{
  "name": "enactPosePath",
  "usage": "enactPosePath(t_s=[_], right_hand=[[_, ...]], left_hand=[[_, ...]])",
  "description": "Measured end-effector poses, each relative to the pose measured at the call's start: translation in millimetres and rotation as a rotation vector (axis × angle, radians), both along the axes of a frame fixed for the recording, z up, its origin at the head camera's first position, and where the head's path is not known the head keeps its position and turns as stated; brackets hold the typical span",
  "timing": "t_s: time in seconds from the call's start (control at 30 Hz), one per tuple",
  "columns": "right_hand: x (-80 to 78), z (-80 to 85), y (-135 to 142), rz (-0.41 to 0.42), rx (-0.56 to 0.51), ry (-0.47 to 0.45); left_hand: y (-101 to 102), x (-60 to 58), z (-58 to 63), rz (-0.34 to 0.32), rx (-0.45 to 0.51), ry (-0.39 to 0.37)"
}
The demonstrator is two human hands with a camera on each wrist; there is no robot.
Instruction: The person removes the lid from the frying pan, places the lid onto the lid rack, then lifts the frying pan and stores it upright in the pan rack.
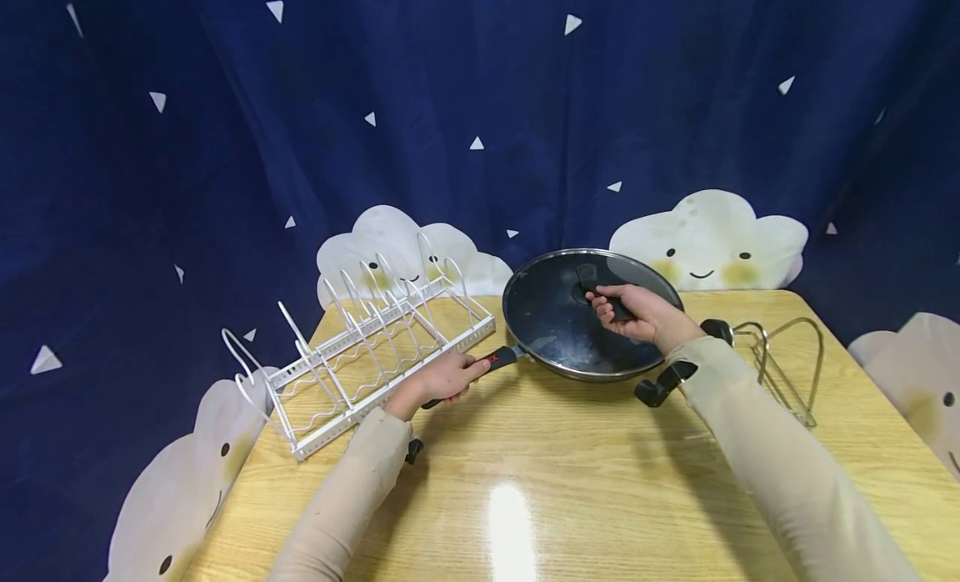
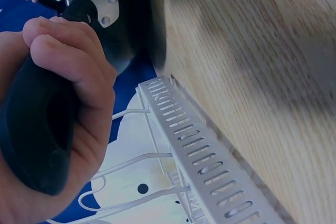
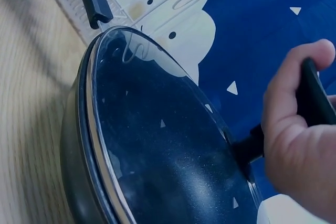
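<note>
left hand (image 1: 448, 376): gripping pan handle (image 1: 502, 358) | right hand (image 1: 637, 313): gripping lid handle (image 3: 313, 95) | pan (image 3: 73, 166): near table (image 1: 585, 474)'s far edge, lid (image 1: 555, 319) over, contents unclear

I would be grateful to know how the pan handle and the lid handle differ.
The pan handle juts out from the side of the pan, while the lid handle rises from the middle of the lid. The pan handle is gripped by the left hand, the lid handle by the right hand. The pan handle bears a red marking; the visible part of the lid handle shows none. Both are black.
</note>
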State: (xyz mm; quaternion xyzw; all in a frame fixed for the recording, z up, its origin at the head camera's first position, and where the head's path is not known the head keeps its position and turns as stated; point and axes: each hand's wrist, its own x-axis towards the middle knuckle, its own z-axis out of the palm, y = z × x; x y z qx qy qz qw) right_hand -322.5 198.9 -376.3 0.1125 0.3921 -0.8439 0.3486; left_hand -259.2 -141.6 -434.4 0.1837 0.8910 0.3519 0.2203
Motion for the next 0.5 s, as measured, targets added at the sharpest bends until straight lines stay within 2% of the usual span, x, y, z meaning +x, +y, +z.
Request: enactPosePath(t_s=[0.3, 0.5], right_hand=[[0.5, 0.7, -6.5, 0.017, 0.065, 0.086], [2.0, 0.5, -5.1, 0.006, 0.09, 0.096]], left_hand=[[-1.3, 1.4, 0.2, 0.011, 0.004, 0.012], [0.8, 2.1, 2.0, 0.018, -0.001, 0.001]])
